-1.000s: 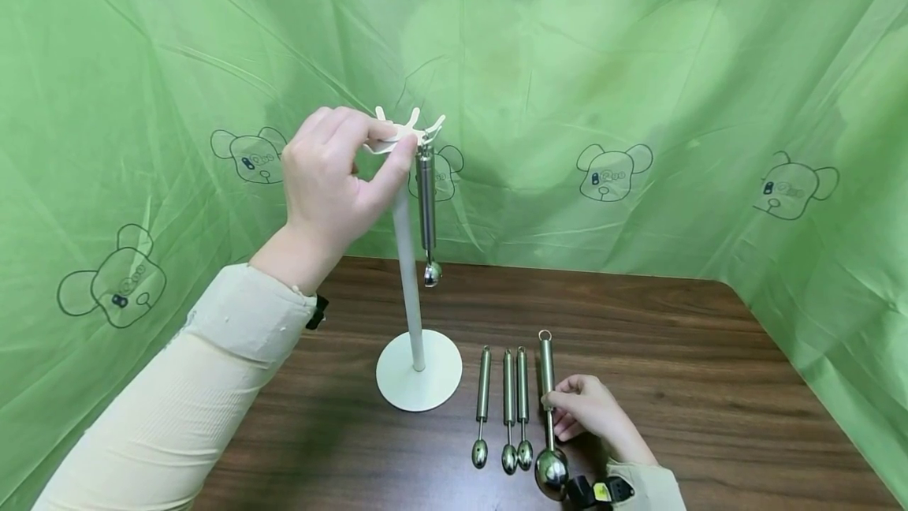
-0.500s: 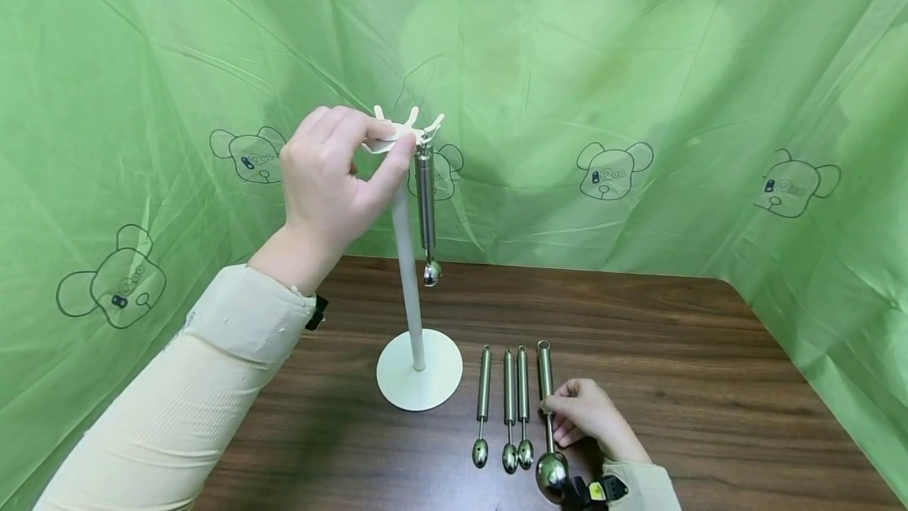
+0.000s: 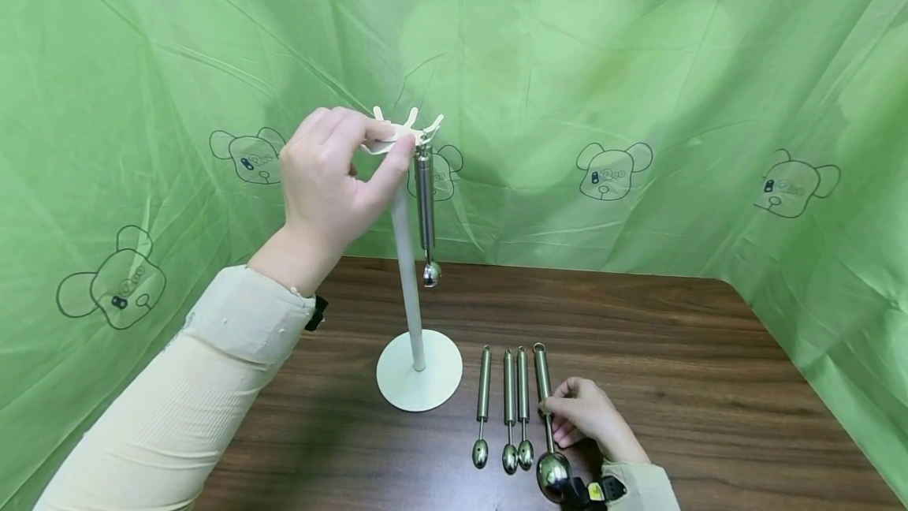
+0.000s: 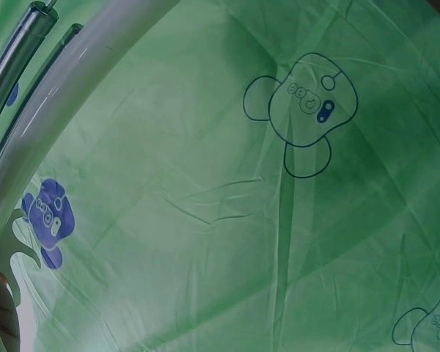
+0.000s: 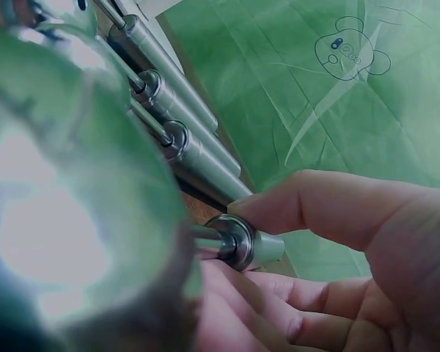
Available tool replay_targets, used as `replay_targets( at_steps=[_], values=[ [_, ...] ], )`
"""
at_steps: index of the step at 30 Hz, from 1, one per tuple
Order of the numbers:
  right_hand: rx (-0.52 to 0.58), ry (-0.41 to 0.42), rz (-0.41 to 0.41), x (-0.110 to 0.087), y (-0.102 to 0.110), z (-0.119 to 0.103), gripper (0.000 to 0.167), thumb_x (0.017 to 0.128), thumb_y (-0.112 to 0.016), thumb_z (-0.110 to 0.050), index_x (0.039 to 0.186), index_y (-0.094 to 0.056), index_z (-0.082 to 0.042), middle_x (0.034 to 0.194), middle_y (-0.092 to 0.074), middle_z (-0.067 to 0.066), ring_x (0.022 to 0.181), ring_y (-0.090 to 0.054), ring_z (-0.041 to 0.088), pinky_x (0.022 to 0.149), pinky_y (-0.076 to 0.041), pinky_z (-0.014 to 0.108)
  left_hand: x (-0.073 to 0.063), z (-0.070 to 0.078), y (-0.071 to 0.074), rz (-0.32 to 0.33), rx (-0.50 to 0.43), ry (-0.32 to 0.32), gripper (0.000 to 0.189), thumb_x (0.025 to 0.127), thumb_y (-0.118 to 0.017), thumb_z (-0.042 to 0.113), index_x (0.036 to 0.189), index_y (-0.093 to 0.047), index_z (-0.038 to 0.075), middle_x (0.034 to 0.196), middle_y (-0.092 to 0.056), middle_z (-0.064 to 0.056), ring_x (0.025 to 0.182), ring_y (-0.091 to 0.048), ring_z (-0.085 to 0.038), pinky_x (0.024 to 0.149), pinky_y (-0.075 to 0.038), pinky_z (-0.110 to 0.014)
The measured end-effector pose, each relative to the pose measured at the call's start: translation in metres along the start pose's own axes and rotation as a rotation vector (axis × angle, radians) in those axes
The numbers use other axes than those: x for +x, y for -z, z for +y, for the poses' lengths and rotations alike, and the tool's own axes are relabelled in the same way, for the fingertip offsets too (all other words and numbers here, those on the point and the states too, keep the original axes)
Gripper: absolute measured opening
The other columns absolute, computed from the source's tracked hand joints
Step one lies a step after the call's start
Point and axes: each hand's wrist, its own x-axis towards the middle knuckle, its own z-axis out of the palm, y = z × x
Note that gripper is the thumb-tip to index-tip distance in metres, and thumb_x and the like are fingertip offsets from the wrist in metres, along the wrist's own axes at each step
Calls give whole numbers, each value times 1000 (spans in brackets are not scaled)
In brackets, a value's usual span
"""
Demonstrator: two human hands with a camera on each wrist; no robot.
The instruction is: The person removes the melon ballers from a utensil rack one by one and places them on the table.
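Note:
My left hand [image 3: 333, 168] pinches the white hook top [image 3: 407, 132] of an upright stand, thumb in front. From one of its hooks hangs a metal scoop [image 3: 426, 203] with a small round head; two hanging metal handles [image 4: 18, 55] show in the left wrist view. At the lower right, my right hand [image 3: 585, 412] pinches a large metal spoon [image 3: 552, 473] where handle meets neck, thumb on top. The spoon's bowl [image 5: 59, 220], rounded side up, fills the left of the right wrist view and hides part of the fingers.
Left of the large spoon, several smaller metal scoops [image 3: 509, 408] lie side by side, handles pointing away. The stand's round white base [image 3: 418, 389] rests on the brown wooden table [image 3: 638, 330]. A green curtain [image 3: 525, 61] with bear drawings surrounds the back and sides.
The large spoon's handle end has shifted slightly toward me and left, and my right hand has moved slightly left with it. My left hand stays at the stand's top.

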Motion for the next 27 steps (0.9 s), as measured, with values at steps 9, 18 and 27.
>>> replay_targets(
  at_steps=[9, 18, 27],
  values=[
    [-39, -9, -5, -2, 3, -1, 27, 83, -70, -16, 96, -55, 2, 60, -63, 9, 43, -58, 11, 44, -54, 29, -1, 0, 0, -1, 4, 0, 33, 87, -59, 33, 77, -72, 5, 70, -70, -8, 56, -47, -23, 58, -38, -37],
    [-55, -1, -6, -6, 11, -5, 38, 87, -72, -26, 103, -55, 4, 62, -66, 10, 45, -61, 12, 46, -55, 30, 0, 1, 1, 5, 11, -1, 35, 87, -58, 34, 76, -72, 4, 68, -69, -9, 54, -45, -23, 57, -38, -37],
    [-34, 51, 97, -13, 22, -18, 36, 92, -67, -22, 110, -55, 7, 64, -66, 11, 48, -62, 17, 50, -58, 35, -1, 0, 1, -3, 12, -1, 35, 87, -58, 34, 76, -72, 4, 69, -69, -9, 55, -46, -23, 57, -39, -38]
  ],
)
